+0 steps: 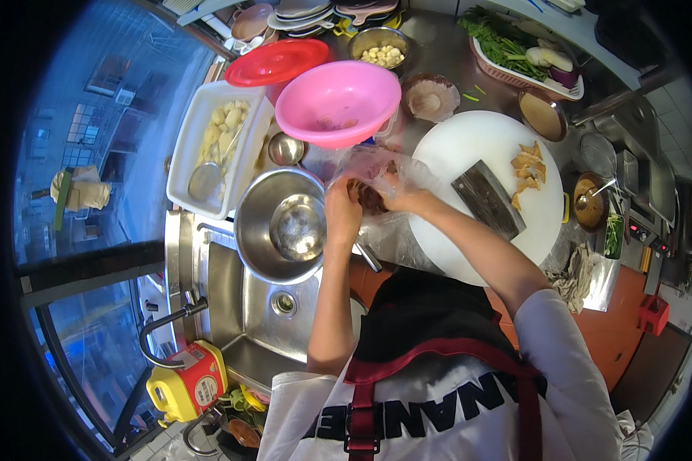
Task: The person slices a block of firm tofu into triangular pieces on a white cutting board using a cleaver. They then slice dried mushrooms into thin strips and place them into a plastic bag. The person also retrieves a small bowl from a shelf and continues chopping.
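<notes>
Between my hands is a clear plastic bag with dark brown food pieces in it. My left hand grips the bag's near left side, while my right hand is at its right side, the fingers partly hidden by the film. Just beyond the bag stands a pink plastic basin with a few bits at its bottom. A steel bowl is left of my left hand. On the round white cutting board, right of the bag, lie a cleaver and cut light-brown pieces.
A white tub of peeled potatoes, a ladle and a red lid stand at the left. The sink is below the steel bowl. Farther back are a bowl of garlic cloves and a vegetable basket. A cloth lies right of the board.
</notes>
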`<state>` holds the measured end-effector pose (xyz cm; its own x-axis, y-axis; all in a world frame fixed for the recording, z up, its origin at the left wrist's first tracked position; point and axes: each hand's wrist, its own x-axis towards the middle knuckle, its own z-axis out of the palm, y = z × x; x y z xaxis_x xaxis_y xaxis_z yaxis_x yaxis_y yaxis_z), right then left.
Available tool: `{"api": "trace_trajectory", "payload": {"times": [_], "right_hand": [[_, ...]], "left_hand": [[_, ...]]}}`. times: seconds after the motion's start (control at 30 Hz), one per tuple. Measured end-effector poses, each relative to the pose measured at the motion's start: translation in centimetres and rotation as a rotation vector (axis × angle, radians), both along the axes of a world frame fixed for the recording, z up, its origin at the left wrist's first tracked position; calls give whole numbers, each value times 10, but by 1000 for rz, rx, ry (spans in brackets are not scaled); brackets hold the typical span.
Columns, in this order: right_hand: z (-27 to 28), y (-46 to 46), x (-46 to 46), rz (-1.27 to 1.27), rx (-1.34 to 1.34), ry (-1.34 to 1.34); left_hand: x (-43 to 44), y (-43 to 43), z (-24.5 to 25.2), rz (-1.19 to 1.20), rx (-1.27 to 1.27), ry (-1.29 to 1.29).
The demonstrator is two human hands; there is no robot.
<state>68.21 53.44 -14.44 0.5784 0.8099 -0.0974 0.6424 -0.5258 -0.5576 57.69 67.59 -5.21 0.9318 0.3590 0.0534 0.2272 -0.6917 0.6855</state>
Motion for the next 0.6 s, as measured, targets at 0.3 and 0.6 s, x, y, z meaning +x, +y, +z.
{"api": "trace_trajectory", "payload": {"times": [0.3,0.6], "right_hand": [[96,-7,43,58,136,235],[78,7,39,-225,329,704]], "left_hand": [[5,-2,2,-197,-311,-110],[10,-1,-15,11,-751,44]]}}
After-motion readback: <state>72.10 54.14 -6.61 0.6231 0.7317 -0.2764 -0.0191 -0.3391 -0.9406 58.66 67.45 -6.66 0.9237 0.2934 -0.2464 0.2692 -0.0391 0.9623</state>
